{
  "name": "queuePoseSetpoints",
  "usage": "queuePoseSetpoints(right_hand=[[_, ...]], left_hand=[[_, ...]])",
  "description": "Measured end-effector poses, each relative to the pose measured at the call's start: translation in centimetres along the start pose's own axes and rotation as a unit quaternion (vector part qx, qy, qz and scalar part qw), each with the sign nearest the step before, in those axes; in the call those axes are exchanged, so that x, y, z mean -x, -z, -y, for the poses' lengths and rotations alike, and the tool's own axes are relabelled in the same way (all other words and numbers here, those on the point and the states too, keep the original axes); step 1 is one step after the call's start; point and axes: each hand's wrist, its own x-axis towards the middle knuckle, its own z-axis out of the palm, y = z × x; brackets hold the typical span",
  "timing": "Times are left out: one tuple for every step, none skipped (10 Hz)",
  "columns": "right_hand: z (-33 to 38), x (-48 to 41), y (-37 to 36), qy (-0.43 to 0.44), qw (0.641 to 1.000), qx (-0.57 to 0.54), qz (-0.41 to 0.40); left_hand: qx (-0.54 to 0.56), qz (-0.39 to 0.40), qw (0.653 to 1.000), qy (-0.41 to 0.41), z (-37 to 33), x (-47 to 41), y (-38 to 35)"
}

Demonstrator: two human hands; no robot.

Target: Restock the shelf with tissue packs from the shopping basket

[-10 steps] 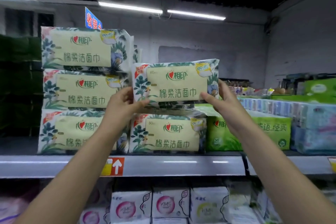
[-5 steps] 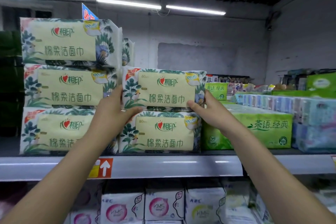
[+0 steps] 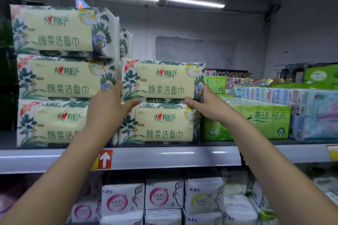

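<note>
- Head view: the pack [image 3: 164, 80] lies flat on top of a lower pack [image 3: 161, 124] on the shelf [image 3: 164, 157]. It is just right of the stack [image 3: 60, 78] of three and left of the green box [image 3: 256, 122].
- The left hand [image 3: 108, 109] grips the pack's left end, with the thumb under the lower front edge and the fingers tucked between pack and stack.
- The right hand [image 3: 208, 107] grips the right end the same way, thumb beneath and fingers wrapped round the side.
- The pack looks light and soft: tissues in thin glossy film that probably gives under the fingers rather than holding a stiff edge.
- The film is likely slippery, so a one-handed pinch at a corner could slide or crumple it. Holding both short ends with the thumbs supporting the bottom suits it best.
- It is hardly fragile, though a hard squeeze would dent it.
- Film on film may let it creep forward, so it should sit square before the hands let go.
- The basket is out of sight.
</note>
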Motion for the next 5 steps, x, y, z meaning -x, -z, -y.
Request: queuePoseSetpoints(right_hand=[[0.1, 0.0, -0.1, -0.008, 1.0, 0.013, -0.009], [0.0, 0.3, -0.3, -0.005, 1.0, -0.016, -0.021], [0.6, 1.4, -0.5, -0.002, 0.984, -0.16, -0.081], [1.8, 3.1, 0.5, -0.017, 0.939, -0.31, -0.145], [1.5, 5.1, 1.2, -0.026, 0.905, -0.384, -0.18]], left_hand=[[0.041, 0.001, 0.999, -0.006, 0.1, 0.2, -0.1], [0.115, -0.005, 0.993, -0.004, -0.2, 1.1, 0.3], [0.214, -0.067, 0.975, 0.007, -0.2, 2.5, 1.1], [0.346, -0.123, 0.929, 0.053, -0.6, 3.9, 2.5], [0.484, -0.119, 0.86, 0.11, -0.5, 4.8, 3.4]])
